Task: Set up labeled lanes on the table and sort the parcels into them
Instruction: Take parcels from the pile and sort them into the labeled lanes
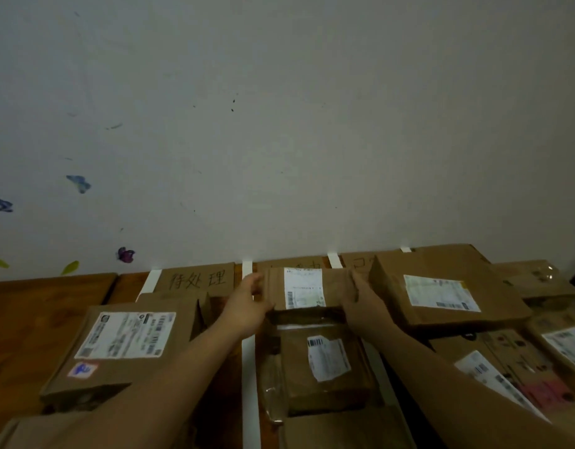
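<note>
A small cardboard parcel (307, 291) with a white shipping label sits at the far end of the middle lane. My left hand (247, 301) presses its left side and my right hand (365, 298) its right side, gripping it between them. Strips of white tape (248, 351) run from the wall toward me and divide the wooden table (17, 319) into lanes. Cardboard label cards lie at the wall end; the left card (198, 278) carries handwritten characters, and the middle card is mostly hidden behind the held parcel.
A large parcel (117, 348) lies in the left lane. Another parcel (325, 367) lies in the middle lane close to me. Several parcels (441, 293) fill the right side. A white wall with butterfly stickers (78, 183) stands directly behind the table.
</note>
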